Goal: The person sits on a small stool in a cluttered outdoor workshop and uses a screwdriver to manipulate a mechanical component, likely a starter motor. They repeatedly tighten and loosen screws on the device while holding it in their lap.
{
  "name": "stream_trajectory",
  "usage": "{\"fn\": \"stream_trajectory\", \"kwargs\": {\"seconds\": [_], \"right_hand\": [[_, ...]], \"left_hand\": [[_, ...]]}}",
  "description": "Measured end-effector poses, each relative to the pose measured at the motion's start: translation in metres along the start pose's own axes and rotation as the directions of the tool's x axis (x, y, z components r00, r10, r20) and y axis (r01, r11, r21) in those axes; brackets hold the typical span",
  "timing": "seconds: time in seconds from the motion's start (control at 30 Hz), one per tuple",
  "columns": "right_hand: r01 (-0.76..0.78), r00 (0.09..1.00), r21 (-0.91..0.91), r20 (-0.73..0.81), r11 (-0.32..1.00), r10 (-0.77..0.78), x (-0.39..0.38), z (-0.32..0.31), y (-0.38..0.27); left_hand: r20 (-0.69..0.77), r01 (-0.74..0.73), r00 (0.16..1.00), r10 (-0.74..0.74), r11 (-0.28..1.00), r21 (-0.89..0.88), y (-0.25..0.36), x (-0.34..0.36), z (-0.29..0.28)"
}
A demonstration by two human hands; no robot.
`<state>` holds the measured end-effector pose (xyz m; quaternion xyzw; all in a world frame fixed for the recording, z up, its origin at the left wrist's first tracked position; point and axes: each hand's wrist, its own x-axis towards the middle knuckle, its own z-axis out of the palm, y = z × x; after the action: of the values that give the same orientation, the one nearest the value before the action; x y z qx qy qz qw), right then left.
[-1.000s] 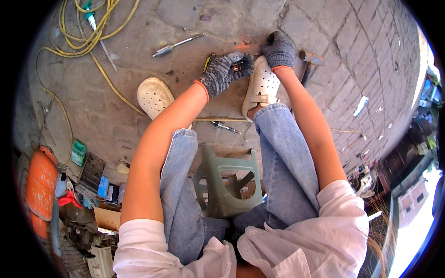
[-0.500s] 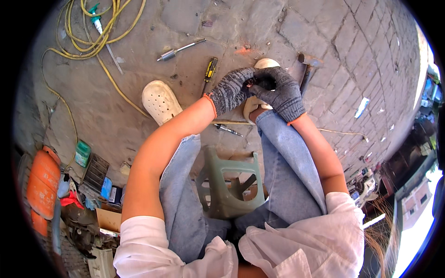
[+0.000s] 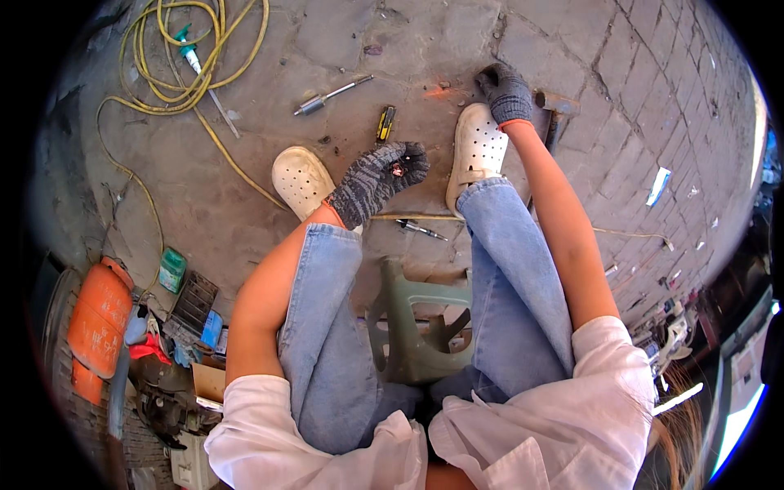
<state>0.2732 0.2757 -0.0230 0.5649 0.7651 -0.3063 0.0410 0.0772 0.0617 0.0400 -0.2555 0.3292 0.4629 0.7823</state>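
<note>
My left hand [image 3: 377,184], in a dark grey knit glove, is closed around a small coppery piece [image 3: 398,169] between my white clogs [image 3: 478,147]. My gloved right hand [image 3: 502,94] is at the toe of the right clog, its fingers curled; whatever they hold is hidden. Beside it lies a hammer [image 3: 557,104] with a dark handle. Beyond my left hand is a yellow-and-black handled tool [image 3: 385,124]; farther left lies a steel tool with a long shaft [image 3: 333,95]. A small metal tool [image 3: 421,230] lies below my hands.
A coiled yellow hose [image 3: 216,69] and green-topped tool [image 3: 188,49] lie upper left. A green plastic stool [image 3: 412,359] is between my legs. An orange cylinder [image 3: 98,322], green container [image 3: 171,269] and assorted boxes crowd the lower left. Clutter lines the right edge.
Half a second ago my hands were together over the right clog. Now they are apart: the right has moved up past the clog's toe, the left slightly down and left.
</note>
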Motion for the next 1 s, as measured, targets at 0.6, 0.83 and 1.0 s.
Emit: {"fn": "stream_trajectory", "kwargs": {"seconds": [0.6,0.83,1.0], "right_hand": [[0.578,0.799,0.405,-0.106,0.708,-0.592,-0.26,-0.294,-0.273],[0.719,0.688,0.271,-0.141,0.641,-0.712,-0.357,-0.31,-0.329],[0.703,0.688,0.044,-0.293,0.71,-0.664,-0.352,-0.288,-0.324]], "left_hand": [[0.413,-0.584,0.786,0.459,0.77,0.255,0.038,-0.282,0.168],[0.425,-0.654,0.679,0.599,0.756,-0.022,-0.05,-0.338,0.21],[0.349,-0.583,0.729,0.589,0.801,-0.135,-0.048,-0.298,0.208]]}}
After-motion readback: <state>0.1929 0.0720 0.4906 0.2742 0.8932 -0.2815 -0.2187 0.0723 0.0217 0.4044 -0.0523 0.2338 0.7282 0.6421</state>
